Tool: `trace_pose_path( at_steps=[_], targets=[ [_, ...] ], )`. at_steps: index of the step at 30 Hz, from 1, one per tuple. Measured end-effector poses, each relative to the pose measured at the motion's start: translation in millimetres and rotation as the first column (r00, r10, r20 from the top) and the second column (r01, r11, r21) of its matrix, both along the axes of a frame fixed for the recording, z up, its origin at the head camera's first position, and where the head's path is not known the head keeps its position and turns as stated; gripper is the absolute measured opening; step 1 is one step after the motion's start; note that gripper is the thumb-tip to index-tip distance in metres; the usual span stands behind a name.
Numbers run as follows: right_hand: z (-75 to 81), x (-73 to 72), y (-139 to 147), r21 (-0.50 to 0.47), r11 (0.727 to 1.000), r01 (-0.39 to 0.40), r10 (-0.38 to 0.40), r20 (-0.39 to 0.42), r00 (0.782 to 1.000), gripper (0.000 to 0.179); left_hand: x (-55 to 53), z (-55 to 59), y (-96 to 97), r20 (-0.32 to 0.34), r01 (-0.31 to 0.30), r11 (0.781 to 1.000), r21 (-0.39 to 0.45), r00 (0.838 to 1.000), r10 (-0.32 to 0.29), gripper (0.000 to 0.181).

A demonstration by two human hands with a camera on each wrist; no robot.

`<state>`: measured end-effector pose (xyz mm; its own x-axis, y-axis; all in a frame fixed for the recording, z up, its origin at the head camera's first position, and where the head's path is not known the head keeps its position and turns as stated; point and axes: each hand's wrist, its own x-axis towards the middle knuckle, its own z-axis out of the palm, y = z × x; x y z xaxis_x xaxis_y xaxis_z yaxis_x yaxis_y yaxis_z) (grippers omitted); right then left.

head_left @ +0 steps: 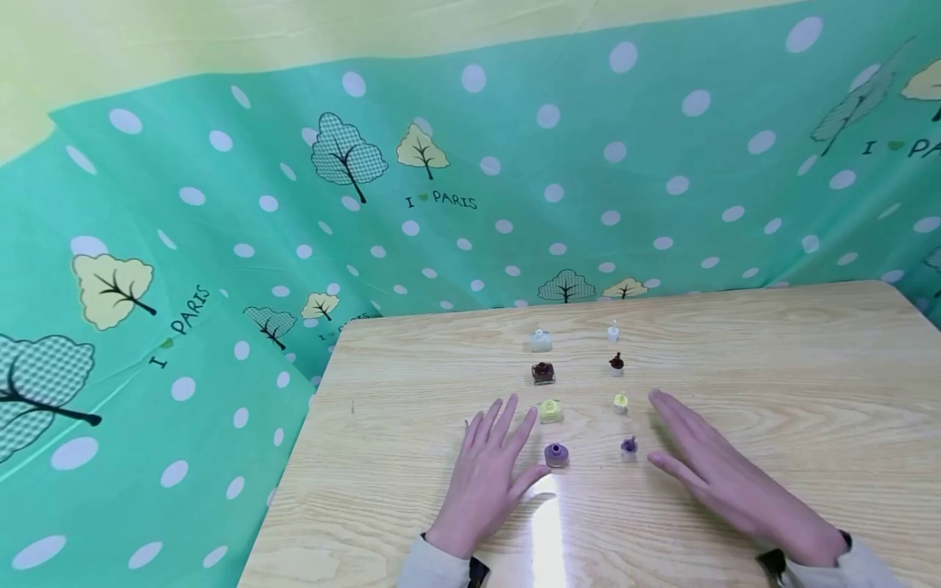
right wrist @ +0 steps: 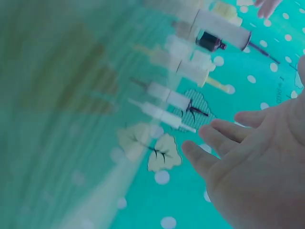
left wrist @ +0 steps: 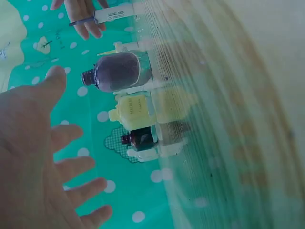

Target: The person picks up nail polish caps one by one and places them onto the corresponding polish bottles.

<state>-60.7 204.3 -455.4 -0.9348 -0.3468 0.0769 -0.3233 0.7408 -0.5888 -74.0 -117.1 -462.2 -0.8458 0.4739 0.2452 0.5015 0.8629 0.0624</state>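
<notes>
Fingers spread, my left hand [head_left: 485, 474] hovers over the table just left of an uncapped purple nail polish bottle [head_left: 556, 456]. Behind that bottle stand a pale yellow one [head_left: 550, 411], a dark brown-red one [head_left: 542, 373] and a white one [head_left: 540, 340], all without caps. A second row holds their caps, brushes pointing up: a purple brush cap [head_left: 628, 447], a yellow brush cap [head_left: 621, 403], a dark brush cap [head_left: 617, 364] and a white brush cap [head_left: 613, 331]. To the right of the purple brush cap is my right hand [head_left: 724, 474], fingers extended, holding nothing.
The light wood table [head_left: 412, 359] reflects a bright streak near its front. A green dotted cloth [head_left: 441, 245] with tree prints hangs behind and to the left of it. Dark bands circle both wrists.
</notes>
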Motion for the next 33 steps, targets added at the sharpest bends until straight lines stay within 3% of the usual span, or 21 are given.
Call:
trace_pose_path(
  at_steps=[2, 6, 13, 17, 25, 33],
  targets=[
    [2.6, 1.4, -2, -0.07, 0.997, 0.013, -0.007, 0.087, 0.996, 0.073, -0.3, 0.5, -0.1, -0.006, 0.017, 1.0, 0.018, 1.0, -0.017, 0.072],
    [4.9, 3.3, -7, -0.104, 0.994, 0.039, -0.023, 0.147, 0.989, 0.072, -0.2, 0.5, -1.6, -0.026, 0.065, 0.993, 0.098, 0.998, -0.063, 0.072],
    [1.4, 2.1, -14, -0.048, 0.998, 0.039, -0.033, 0.114, 0.993, 0.078, -1.7, -1.6, -1.9, -0.037, 0.148, 0.959, 0.24, 0.989, -0.143, 0.071],
    [-0.2, 1.5, -17, -0.048, 0.999, 0.014, -0.011, 0.068, 0.998, 0.071, -2.7, -3.8, -2.4, -0.033, 0.163, 0.953, 0.256, 0.987, -0.16, 0.07],
    [-2.3, 0.7, -19, -0.02, 0.999, -0.036, 0.037, 0.051, 0.998, 0.065, -4.0, -8.8, -1.4, 0.018, 0.155, 0.954, 0.257, 0.986, -0.165, 0.071],
    [-1.1, -5.1, -19, -0.007, 0.997, -0.073, 0.073, 0.06, 0.996, 0.066, -4.5, -8.3, 3.6, 0.067, 0.125, 0.965, 0.229, 0.987, -0.144, 0.055]
  ],
)
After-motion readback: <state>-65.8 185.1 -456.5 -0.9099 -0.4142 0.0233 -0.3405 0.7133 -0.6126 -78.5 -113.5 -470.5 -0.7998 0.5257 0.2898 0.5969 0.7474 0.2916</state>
